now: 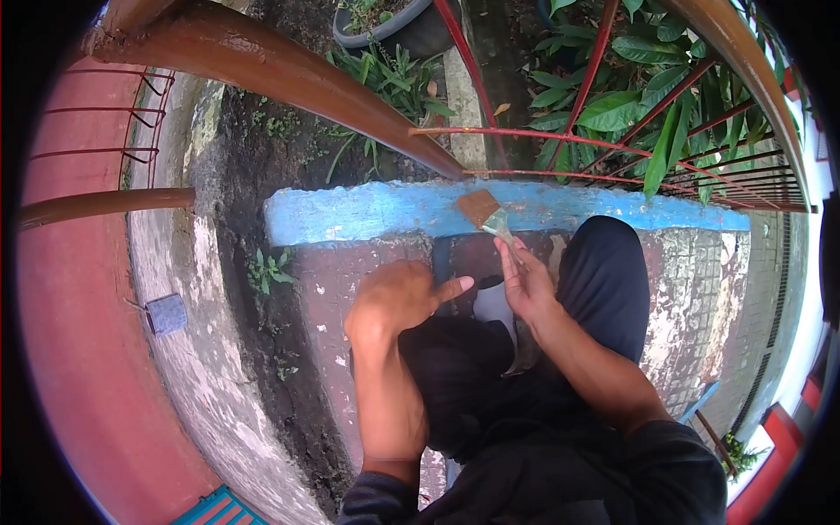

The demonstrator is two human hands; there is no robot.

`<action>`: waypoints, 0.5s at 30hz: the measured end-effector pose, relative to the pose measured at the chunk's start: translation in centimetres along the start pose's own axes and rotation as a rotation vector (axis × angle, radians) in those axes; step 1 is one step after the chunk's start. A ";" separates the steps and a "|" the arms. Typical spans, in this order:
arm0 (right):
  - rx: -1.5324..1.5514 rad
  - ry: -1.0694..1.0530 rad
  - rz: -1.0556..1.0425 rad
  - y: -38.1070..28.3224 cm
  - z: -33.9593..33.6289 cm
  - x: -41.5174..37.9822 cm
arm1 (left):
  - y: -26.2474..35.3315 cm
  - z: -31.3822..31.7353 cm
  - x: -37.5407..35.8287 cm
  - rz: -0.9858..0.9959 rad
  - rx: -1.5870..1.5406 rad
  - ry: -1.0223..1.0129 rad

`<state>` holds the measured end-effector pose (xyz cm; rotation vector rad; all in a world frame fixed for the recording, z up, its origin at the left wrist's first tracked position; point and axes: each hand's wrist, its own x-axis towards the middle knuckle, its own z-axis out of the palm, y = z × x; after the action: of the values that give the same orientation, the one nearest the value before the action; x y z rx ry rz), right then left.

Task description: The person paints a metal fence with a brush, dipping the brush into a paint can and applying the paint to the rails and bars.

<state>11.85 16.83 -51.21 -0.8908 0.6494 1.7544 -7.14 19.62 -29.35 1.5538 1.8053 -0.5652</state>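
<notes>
My right hand (528, 282) is closed round the handle of a paintbrush (490, 220). The brush's wide bristles are brown and point away to the upper left, over the worn blue ledge (367, 214). Its ferrule and handle look smeared with pale green. To the left, my left hand (398, 297) hovers near my bent knee with its thumb stretched out to the right. The other fingers bend down and are mostly hidden; nothing shows in that hand. Just beyond the ledge, a glossy brown pole (306, 79) slants down to it.
Thin red fence bars (577, 136) fan out behind the ledge, with leafy plants (630, 105) pushing through. A grey plant pot (385, 31) sits at the top. At left, another brown pole (109, 208) juts out near a red wall (79, 332). A turquoise slatted thing (219, 507) lies lower left.
</notes>
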 end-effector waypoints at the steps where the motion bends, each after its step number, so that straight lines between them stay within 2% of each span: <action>1: -0.001 0.002 0.000 0.2 0.0 -0.2 | 0.0 -0.2 0.0 -0.013 -0.006 -0.028; 4: 0.024 0.062 0.096 0.6 -0.6 -0.9 | 0.0 -0.3 0.1 -0.030 -0.021 -0.060; 7: -0.102 0.004 0.320 0.8 -1.3 -2.5 | -0.4 -0.2 0.4 -0.025 -0.028 -0.068; 8: -0.102 0.006 0.320 0.9 -1.4 -2.6 | -0.5 -0.1 0.6 -0.019 -0.028 -0.069; 10: -0.264 -0.119 0.388 0.8 -1.8 -2.8 | -0.5 -0.5 0.6 -0.013 -0.039 -0.100; 12: -0.313 -0.139 0.364 0.9 -1.8 -2.5 | -0.6 -0.4 0.5 -0.009 -0.046 -0.130; 15: -0.358 -0.145 0.295 1.5 -1.3 -1.4 | -0.8 0.2 0.6 -0.025 -0.019 -0.063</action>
<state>11.12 14.56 -50.81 -0.9296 0.3903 2.2249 -7.93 19.74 -30.00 1.4862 1.7799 -0.6003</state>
